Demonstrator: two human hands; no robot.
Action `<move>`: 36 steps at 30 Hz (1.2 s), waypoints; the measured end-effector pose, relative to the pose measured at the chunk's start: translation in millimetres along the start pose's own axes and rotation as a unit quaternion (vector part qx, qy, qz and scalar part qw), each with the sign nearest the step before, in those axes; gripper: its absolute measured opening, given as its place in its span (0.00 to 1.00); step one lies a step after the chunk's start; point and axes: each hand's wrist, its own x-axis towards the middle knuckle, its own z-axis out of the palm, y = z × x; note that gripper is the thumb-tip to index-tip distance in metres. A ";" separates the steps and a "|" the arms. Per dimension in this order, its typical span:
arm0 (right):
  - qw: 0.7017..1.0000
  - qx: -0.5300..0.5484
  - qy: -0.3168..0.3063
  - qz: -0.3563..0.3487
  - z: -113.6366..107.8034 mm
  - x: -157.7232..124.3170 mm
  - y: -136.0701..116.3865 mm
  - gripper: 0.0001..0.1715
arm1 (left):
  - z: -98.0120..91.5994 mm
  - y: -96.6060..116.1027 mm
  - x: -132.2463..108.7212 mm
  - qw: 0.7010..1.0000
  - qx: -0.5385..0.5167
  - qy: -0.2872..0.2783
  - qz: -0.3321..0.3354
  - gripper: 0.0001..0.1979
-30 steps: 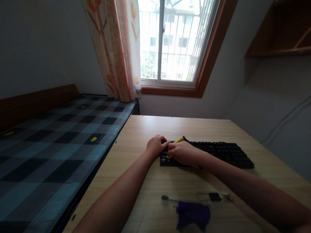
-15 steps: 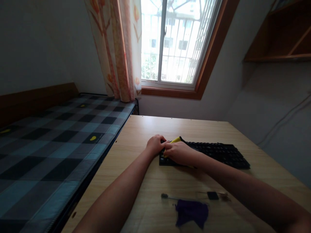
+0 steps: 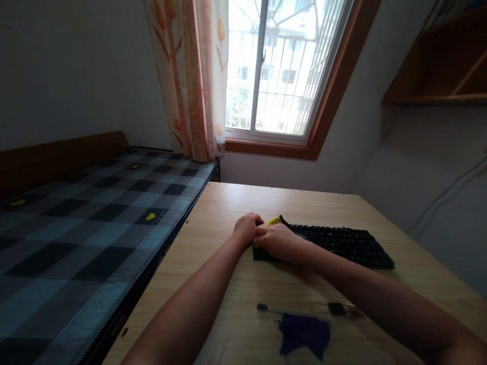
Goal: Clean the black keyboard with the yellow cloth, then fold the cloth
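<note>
A black keyboard (image 3: pixel 346 246) lies across the wooden table. At its far left corner my left hand (image 3: pixel 245 228) is closed over the edge, with its fingertips mostly hidden. My right hand (image 3: pixel 280 240) presses a yellow cloth with dark edging (image 3: pixel 274 221) onto the keyboard's left end, its fingers bunched around the fabric. The two hands touch or nearly touch there. Much of the cloth and the keys beneath are covered by my right hand.
Nearer me on the table (image 3: pixel 228 314) lie a purple cloth (image 3: pixel 304 334), a thin brush with dark bristles (image 3: pixel 262 307) and a small black square piece (image 3: pixel 337 308). A checked mattress (image 3: pixel 114 238) adjoins the left side. Ahead are a curtain (image 3: pixel 194 81) and window.
My right hand has slid slightly left with the yellow cloth, closer to the keyboard's left edge and my left hand. The whole view has shifted a little; my left hand keeps its place.
</note>
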 end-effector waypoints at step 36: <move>0.993 -0.104 -0.056 -0.004 -26.6 -40.3 -10.0 0.13 | 3.9 0.0 1.5 1.000 -0.008 0.023 0.014 0.12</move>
